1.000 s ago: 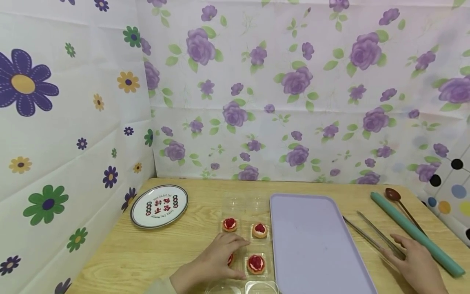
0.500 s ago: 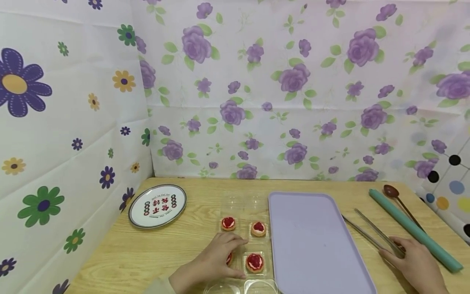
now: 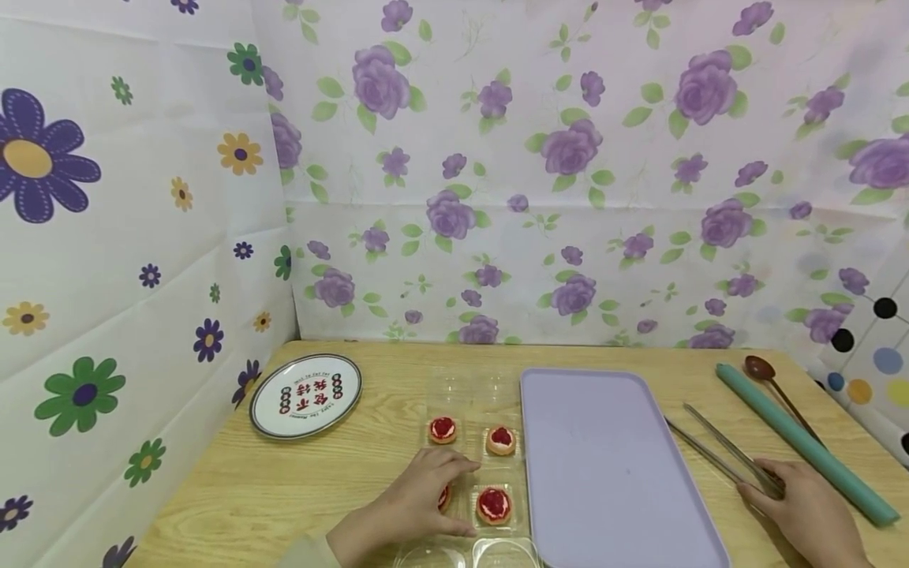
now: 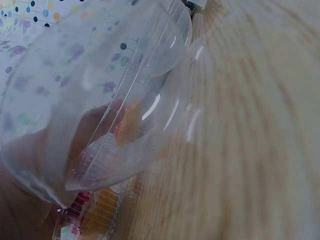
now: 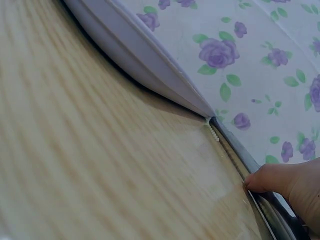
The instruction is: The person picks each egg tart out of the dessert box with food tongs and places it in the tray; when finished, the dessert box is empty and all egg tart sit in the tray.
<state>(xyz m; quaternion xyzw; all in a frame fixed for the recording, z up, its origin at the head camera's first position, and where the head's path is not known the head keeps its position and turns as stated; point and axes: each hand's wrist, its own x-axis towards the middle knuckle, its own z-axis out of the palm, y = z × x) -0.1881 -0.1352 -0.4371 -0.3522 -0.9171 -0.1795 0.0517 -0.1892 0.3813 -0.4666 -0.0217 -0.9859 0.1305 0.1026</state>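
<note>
My left hand rests over the clear plastic box, thumb and fingers spread apart. Under it a small red-topped tart is partly hidden. Another tart lies just right of the thumb, and two more tarts, one of them the back-left tart, sit farther back. In the left wrist view a clear lid stands in front of the hand. On the right, my right hand grips the metal tongs near their rear end; the right wrist view shows the thumb pressed on them.
A lilac tray lies between the boxes and the tongs. Beyond the right hand are a teal roll and a dark brown spoon. A printed white plate lies at the back left. Patterned cloth hangs behind the table.
My right hand has closed from hovering with spread fingers to gripping the tongs, whose tips shifted slightly. The left hand has stayed in place over the box.
</note>
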